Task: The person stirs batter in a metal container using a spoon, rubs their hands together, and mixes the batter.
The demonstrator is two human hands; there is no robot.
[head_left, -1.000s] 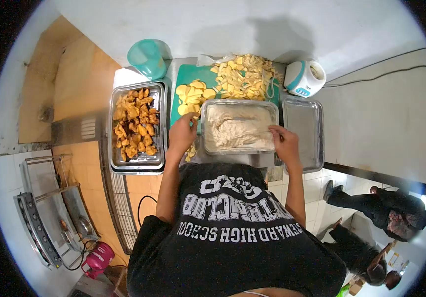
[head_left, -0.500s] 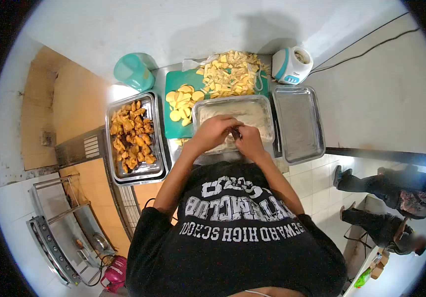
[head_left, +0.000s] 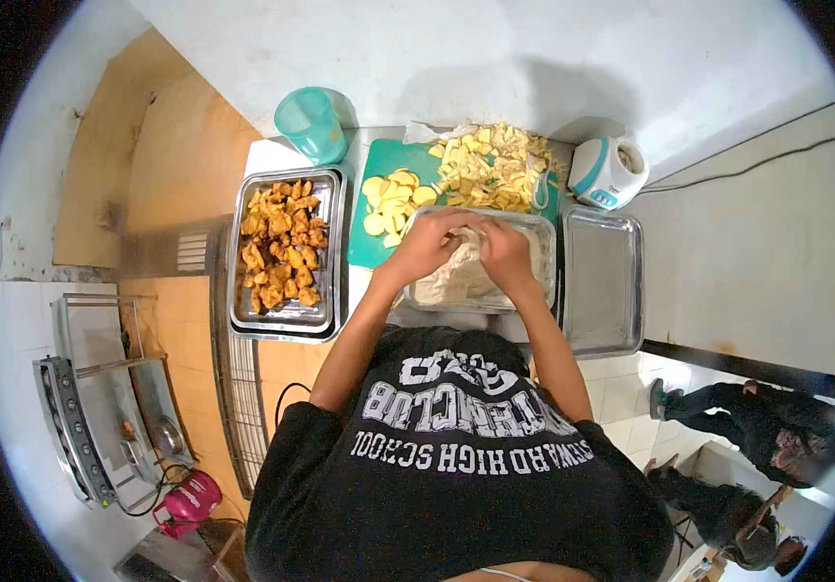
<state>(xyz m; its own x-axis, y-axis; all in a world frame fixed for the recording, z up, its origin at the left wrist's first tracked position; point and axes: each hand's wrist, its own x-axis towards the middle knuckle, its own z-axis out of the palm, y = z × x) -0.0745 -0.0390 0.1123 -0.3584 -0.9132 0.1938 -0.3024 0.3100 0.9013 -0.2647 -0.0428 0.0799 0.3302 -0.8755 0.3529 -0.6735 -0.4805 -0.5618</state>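
A metal tray (head_left: 545,254) of pale flour-like coating (head_left: 456,285) lies right in front of me. Over its left part comes my left hand (head_left: 427,245), fingers curled inward. My right hand (head_left: 506,255) meets it near the tray's far side, its fingers bent too. Both sets of fingertips come together above the coating; whatever is between them is hidden. Just beyond the tray, a green cutting board (head_left: 371,247) bears yellow round slices (head_left: 393,202) and a heap of yellow chopped pieces with pale shreds (head_left: 490,165).
On the left stands a tray (head_left: 338,291) of browned fried pieces (head_left: 287,242), with a teal container (head_left: 311,126) behind it. A bare metal tray (head_left: 604,281) lies right, below a white and teal appliance (head_left: 610,173). Two people (head_left: 742,427) are at lower right.
My view has shifted, so the counter sits further right. My hands have moved toward the tray's far side. The dark gap between my fingers no longer shows.
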